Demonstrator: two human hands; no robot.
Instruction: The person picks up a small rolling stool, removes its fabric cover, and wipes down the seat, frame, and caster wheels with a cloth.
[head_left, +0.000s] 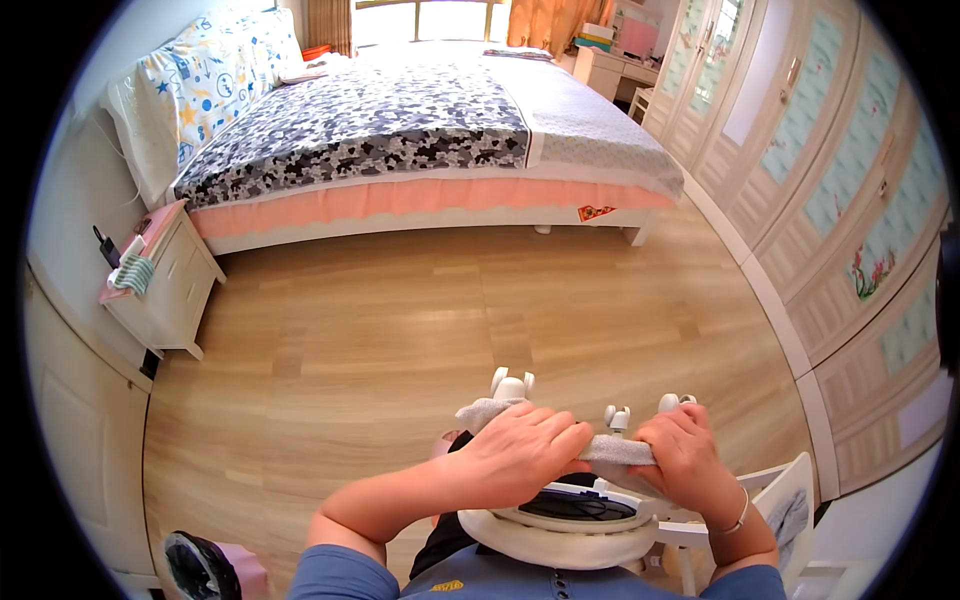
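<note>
Both hands are closed on a light grey cloth [618, 450], which stretches between them in a twisted strip. My left hand [525, 450] wraps it at the left, and a loose end sticks out past the knuckles. At the other side my right hand [690, 455] grips it, with a bracelet on the wrist. Just below the hands, close to my body, is a white ring-shaped frame [560, 540] with a dark panel [575, 508]. White caster wheels [512, 384] show beyond the cloth; what they belong to is partly hidden.
Across the wooden floor [400, 310] stands a bed [400, 240] with a camouflage-pattern cover. A white nightstand [180, 285] is at the left, and wardrobes [800, 160] line the right. A bin [200, 570] with a black liner sits at lower left, a white rack [790, 500] at lower right.
</note>
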